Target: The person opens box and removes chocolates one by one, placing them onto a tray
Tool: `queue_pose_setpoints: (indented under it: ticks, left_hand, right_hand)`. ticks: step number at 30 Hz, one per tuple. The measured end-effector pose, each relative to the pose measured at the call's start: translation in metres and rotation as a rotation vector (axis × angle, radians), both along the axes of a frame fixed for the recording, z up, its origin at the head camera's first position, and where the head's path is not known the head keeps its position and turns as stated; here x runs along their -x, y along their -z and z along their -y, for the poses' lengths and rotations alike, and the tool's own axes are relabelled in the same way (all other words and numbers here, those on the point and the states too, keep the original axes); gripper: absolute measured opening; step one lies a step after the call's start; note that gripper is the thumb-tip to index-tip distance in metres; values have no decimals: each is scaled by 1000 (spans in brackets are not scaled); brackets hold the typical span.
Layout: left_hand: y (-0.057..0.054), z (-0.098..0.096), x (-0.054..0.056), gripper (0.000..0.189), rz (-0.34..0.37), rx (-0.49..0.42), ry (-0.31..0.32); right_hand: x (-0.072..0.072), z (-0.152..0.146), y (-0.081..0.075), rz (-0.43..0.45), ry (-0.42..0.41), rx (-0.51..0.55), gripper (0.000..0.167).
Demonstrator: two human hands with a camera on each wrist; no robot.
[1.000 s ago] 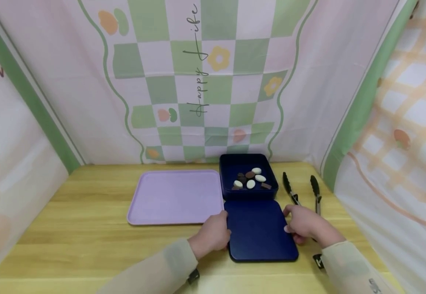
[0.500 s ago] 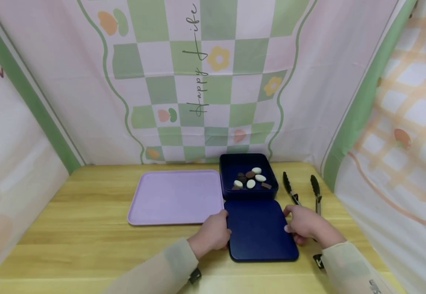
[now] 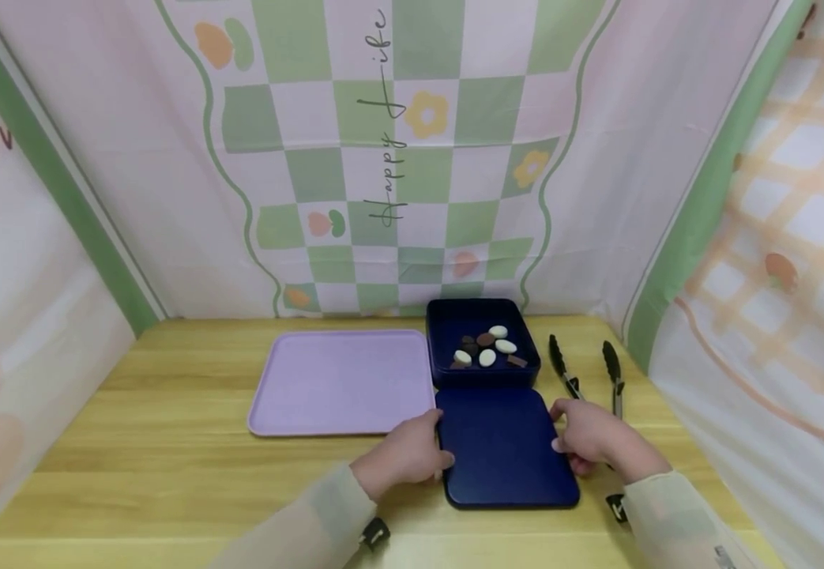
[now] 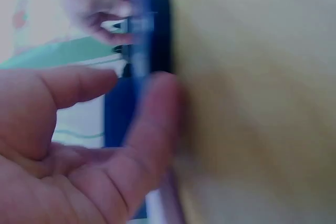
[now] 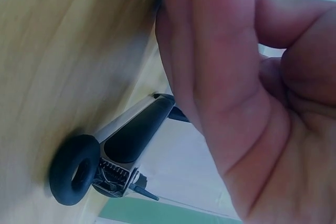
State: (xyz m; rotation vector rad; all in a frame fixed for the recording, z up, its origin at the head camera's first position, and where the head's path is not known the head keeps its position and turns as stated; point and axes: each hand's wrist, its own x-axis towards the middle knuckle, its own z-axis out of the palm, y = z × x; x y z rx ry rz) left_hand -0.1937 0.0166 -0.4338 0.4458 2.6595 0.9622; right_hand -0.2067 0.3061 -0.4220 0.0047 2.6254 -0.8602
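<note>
A navy lid (image 3: 507, 458) with rounded corners lies flat in front of the matching open box (image 3: 483, 379). Along its left edge is my left hand (image 3: 406, 452); in the left wrist view its index finger (image 4: 157, 119) meets the edge, while the thumb (image 4: 79, 83) stands apart from it. My right hand (image 3: 592, 436) holds the opposite edge, thumb and fingers at the rim. Inside the box sit several white oval pieces (image 3: 506, 346) and brown pieces (image 3: 517, 360). From the right wrist view, the lid is mostly hidden behind the fingers.
A lilac tray (image 3: 340, 383) lies left of the box and lid. Tongs with black heads (image 3: 612, 359) lie to the right, partly behind my right hand; their black ring end (image 5: 74, 169) shows in the right wrist view. Printed curtains (image 3: 362, 182) close off the wooden table's back and sides.
My left hand's grip on the lid has loosened, its thumb shifting and the wrist drawing slightly left. The right hand and the lid keep their places; the head view has shifted slightly.
</note>
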Motion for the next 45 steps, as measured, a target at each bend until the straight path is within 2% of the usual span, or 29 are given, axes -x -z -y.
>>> queue_pose_setpoints:
  ticks: [2,6,10,14,20,23,26,31,36,40,45]
  left_hand:
    - [-8,4,-2,81,-17,51,18]
    - [-26,22,-4,86,-112,106,20]
    - [-44,55,-1,85,-188,101,-58]
    - [-52,96,4,86,-191,121,-147]
    - [-46,150,9,89,-122,184,-209]
    - [-39,168,12,90,-92,203,-202]
    - [-33,180,14,91,-84,202,-163]
    - [-25,197,17,93,-68,212,-95]
    - [-18,205,16,88,-39,212,-78]
    - [-12,209,18,77,-23,205,-55]
    - [-6,209,19,67,-57,247,-17]
  right_hand:
    - [-1,0,-1,2,3,-3,40]
    - [-1,0,-2,3,6,-1,39]
    - [0,2,-2,4,7,9,39]
    - [0,0,-1,11,16,7,40]
    - [0,-6,2,19,36,19,41]
    - [0,-9,3,16,35,25,41]
    - [0,-11,4,13,34,29,41]
    - [1,-13,5,20,47,60,41]
    - [1,-15,7,28,60,96,43]
    - [1,-15,6,29,63,108,43]
    - [1,-14,5,47,63,118,43]
